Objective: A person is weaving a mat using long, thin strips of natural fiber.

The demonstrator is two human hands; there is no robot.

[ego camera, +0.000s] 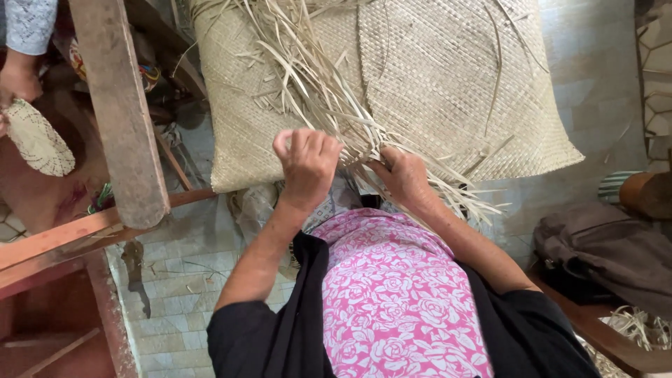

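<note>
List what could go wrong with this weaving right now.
1. The loose strips cross in a tangle above both hands; the left hand or right hand could pick a wrong one and spoil the pattern.
2. The strips look dry and thin; bent sharply at the woven mat, they may split.

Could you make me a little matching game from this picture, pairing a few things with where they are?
Things:
1. woven mat
2. loose straw strips
3. small round woven piece
4. grey bag

Places:
A. far left, beside another person's hand
B. lower right, on a wooden bench
C. spread across the top centre
D. lying over the mat, running down to both hands

Pairs: 1-C, 2-D, 3-A, 4-B. The left hand and right hand both grip the strips.
</note>
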